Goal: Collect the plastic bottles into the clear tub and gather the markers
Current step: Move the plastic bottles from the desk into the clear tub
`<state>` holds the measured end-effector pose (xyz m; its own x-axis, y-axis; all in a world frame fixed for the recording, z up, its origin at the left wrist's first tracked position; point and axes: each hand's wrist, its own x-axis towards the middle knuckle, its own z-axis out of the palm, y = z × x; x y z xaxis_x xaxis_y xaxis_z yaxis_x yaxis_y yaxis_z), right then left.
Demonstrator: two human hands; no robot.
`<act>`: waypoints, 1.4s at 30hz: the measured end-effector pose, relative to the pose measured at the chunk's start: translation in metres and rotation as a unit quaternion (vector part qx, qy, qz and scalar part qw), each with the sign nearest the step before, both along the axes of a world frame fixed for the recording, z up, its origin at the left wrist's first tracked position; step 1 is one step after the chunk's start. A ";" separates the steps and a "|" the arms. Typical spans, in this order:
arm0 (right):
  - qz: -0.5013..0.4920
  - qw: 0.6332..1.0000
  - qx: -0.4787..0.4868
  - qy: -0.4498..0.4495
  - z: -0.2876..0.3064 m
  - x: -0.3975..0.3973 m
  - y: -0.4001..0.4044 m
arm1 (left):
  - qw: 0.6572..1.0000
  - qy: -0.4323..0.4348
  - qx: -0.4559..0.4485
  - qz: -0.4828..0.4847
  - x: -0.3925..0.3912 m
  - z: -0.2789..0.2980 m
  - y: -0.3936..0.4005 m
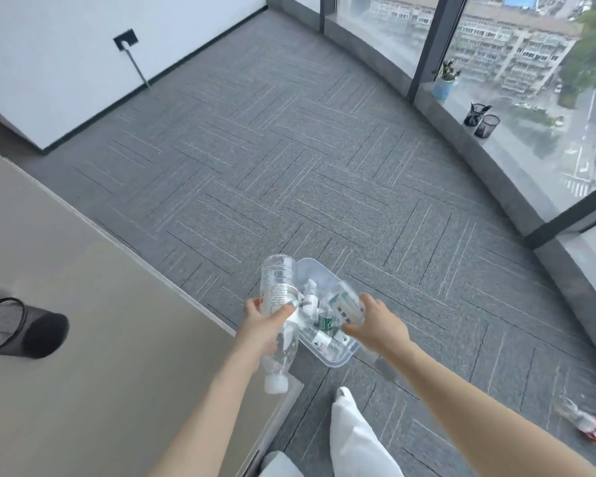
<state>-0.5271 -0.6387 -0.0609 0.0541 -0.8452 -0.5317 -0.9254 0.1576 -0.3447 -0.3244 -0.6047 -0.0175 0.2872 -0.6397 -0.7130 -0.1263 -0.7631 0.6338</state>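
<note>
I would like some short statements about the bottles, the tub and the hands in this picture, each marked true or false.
1. The left hand holds a clear bottle. True.
2. The clear tub is empty. False: several bottles lie inside it.
3. The right hand is at a bottle over the tub. True.
4. A bottle with a red label lies on the carpet at the right. True.
5. The black mesh basket stands upright on the window ledge. False: it lies tipped over on the table at the left.
</note>
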 end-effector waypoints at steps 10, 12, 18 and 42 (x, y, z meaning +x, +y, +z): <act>0.034 0.998 0.010 -0.047 -0.031 -0.004 -0.074 | 0.997 -0.004 0.022 0.071 -0.013 -0.021 -0.040; 0.037 0.998 0.008 -0.046 -0.035 -0.008 -0.080 | 0.996 -0.011 0.022 0.082 -0.016 -0.024 -0.046; 0.047 0.997 0.057 -0.039 -0.047 -0.027 -0.077 | 0.995 0.000 0.024 0.097 -0.027 -0.027 -0.065; 0.078 0.994 0.074 -0.033 -0.040 -0.033 -0.087 | 0.997 -0.062 0.044 0.021 -0.017 -0.036 -0.080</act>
